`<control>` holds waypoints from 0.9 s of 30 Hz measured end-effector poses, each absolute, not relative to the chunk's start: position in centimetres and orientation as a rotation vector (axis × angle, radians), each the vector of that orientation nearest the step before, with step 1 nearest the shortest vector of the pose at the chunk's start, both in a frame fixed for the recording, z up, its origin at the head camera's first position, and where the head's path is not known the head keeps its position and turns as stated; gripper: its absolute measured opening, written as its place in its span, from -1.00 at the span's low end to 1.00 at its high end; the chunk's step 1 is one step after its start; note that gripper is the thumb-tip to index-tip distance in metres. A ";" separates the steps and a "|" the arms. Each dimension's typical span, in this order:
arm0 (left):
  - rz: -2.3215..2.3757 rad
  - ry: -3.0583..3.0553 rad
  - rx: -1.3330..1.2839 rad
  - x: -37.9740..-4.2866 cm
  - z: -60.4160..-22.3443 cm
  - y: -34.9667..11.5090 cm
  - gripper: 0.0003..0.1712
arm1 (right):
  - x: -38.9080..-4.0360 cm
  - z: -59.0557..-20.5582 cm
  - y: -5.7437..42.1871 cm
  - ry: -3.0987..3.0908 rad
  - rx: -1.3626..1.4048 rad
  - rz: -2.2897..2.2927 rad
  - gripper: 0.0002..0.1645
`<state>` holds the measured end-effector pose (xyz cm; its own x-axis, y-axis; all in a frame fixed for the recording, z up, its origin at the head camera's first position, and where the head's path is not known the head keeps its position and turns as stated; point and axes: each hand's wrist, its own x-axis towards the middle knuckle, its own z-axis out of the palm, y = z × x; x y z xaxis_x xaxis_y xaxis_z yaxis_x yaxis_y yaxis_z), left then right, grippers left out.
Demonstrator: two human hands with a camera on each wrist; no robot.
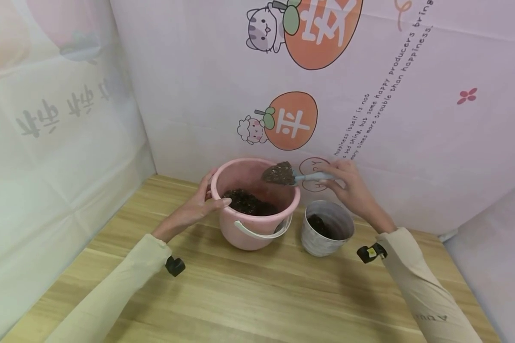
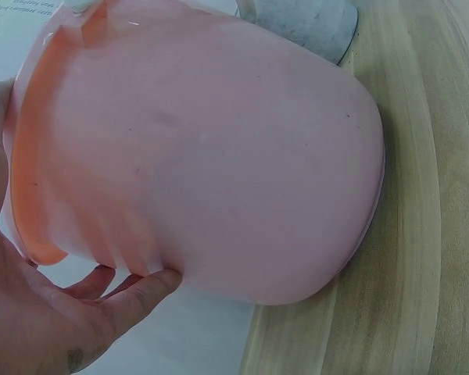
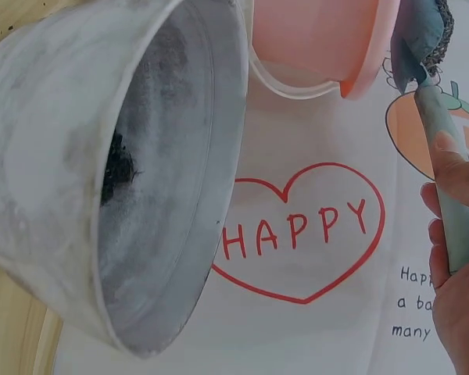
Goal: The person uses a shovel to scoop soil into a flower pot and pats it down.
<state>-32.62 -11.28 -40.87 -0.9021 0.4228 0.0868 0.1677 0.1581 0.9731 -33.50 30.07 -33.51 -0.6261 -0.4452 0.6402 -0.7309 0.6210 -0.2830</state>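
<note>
My left hand point(image 1: 199, 202) grips the pink bucket point(image 1: 244, 233) by its left rim, thumb over the edge and fingers against the outer wall point(image 2: 219, 148). Dark soil point(image 1: 246, 202) lies inside the bucket. In my right hand point(image 1: 347, 183) is the handle of a blue-grey trowel point(image 1: 313, 176), its blade heaped with soil point(image 1: 280, 174) above the bucket's right rim. The right wrist view shows fingers wrapped around the trowel handle point(image 3: 445, 180). Below the right hand stands a whitish-grey flower pot point(image 1: 322, 245) with some soil point(image 1: 319, 225) at its bottom.
The bucket's white handle point(image 1: 257, 234) hangs down at its front right. Bucket and pot stand side by side on a wood-grain table point(image 1: 240, 295). Close behind rises a printed white cloth backdrop point(image 1: 197, 95), and another cloth point(image 1: 60, 157) borders the left side.
</note>
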 end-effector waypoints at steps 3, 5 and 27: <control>1.836 2.226 0.591 -32.7 -40.9 -11.2 0.21 | -33.2 -33.3 30.5 -2.334 0.918 0.714 -0.57; 1.840 2.228 0.598 -32.7 -40.9 -11.2 0.22 | -32.9 -33.2 30.8 -2.341 0.908 0.702 -0.55; 1.851 2.234 0.618 -32.7 -40.9 -11.1 0.23 | -30.0 -34.1 35.7 -2.359 0.775 0.682 -0.52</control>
<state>-32.72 -11.13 -40.94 -0.8985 0.4201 0.1271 0.2029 0.1408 0.9690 -30.04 35.71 -34.11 -0.6769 -0.3663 0.6385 -0.6504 0.7039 -0.2857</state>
